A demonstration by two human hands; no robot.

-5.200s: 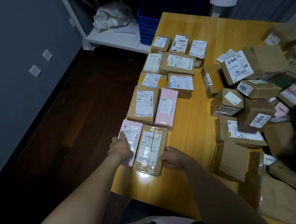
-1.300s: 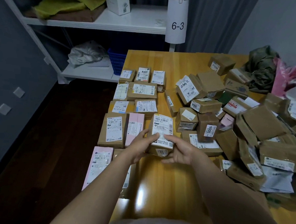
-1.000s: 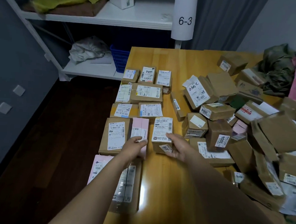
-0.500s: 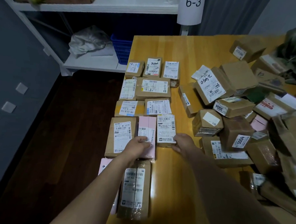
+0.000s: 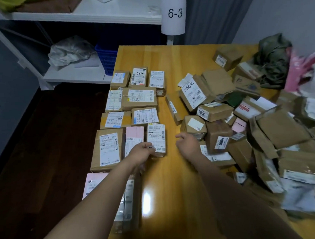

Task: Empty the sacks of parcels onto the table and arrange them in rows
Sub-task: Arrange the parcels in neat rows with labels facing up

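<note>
Parcels in rows (image 5: pixel 139 98): flat, labels up, along the left side of the worktop (image 5: pixel 174 61), running from far to near with edges touching or nearly so.
White-labelled parcel (image 5: pixel 156 135): right end of the fourth row from the far end, just beside a pink parcel (image 5: pixel 134 136); a large brown parcel (image 5: pixel 108 149) lies on the pink one's left.
Left grip (image 5: pixel 142 151): narrow, fingers curled round the near left corner of the white-labelled parcel.
Right grip (image 5: pixel 188 144): loosely curled and holding nothing, over bare worktop between the white-labelled parcel and the loose pile.
Loose pile (image 5: pixel 280 125): unsorted brown boxes heaped on the right half of the worktop; the box marked 3004 (image 5: pixel 218 139) sits just right of the right grip.
Green sack (image 5: pixel 273 57): crumpled at the far right, behind the pile.
Shelf (image 5: pixel 78 75): white, far left past the worktop, carrying a blue basket (image 5: pixel 105 60).
</note>
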